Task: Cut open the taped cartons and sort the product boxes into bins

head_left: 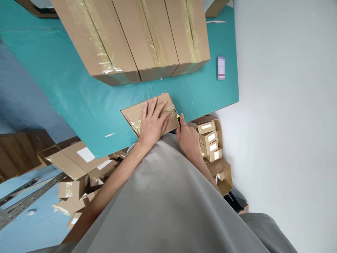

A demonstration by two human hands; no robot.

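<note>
My left hand (152, 123), fingers spread, lies flat on the cardboard box (134, 113) upon the teal table (202, 96). My right hand (189, 137) is curled around a yellow-and-black cutter (178, 118), at the box's three o'clock edge. Three taped cartons (158, 38) stand at twelve o'clock.

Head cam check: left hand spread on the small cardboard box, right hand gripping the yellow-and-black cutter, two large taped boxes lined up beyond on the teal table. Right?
Wrong count: the head view shows three large taped boxes side by side, not two. The rest holds: left hand on the small cardboard box, right hand gripping the cutter.
</note>
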